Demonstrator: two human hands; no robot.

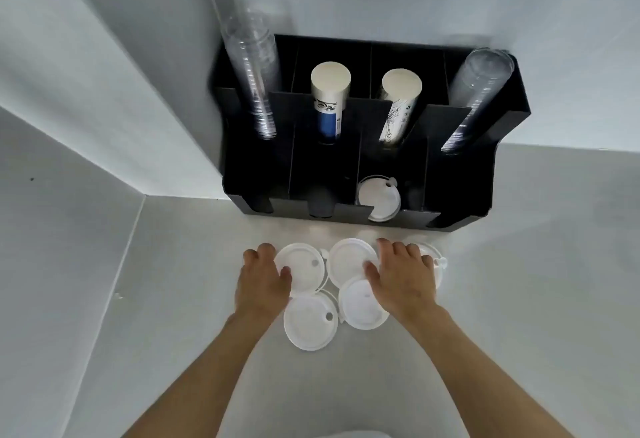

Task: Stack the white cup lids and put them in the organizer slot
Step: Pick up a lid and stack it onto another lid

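Head view: left hand (263, 281) rests spread on one round white plastic cup lid (304, 269); right hand (403, 278) lies flat over others, gripping nothing. Loose lids crowd the pale surface (519, 299) before the black organizer (450, 188). Likely light, slick, bendy; best pinched at rims.

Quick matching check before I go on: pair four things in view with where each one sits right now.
1. left hand
2. right hand
3. lid in organizer
4. blue-labelled cup stack

A. second rear slot from the left
B. on the far-left loose lid
C. third front slot from the left
D. over the lids on the right

Pairs: 1-B, 2-D, 3-C, 4-A
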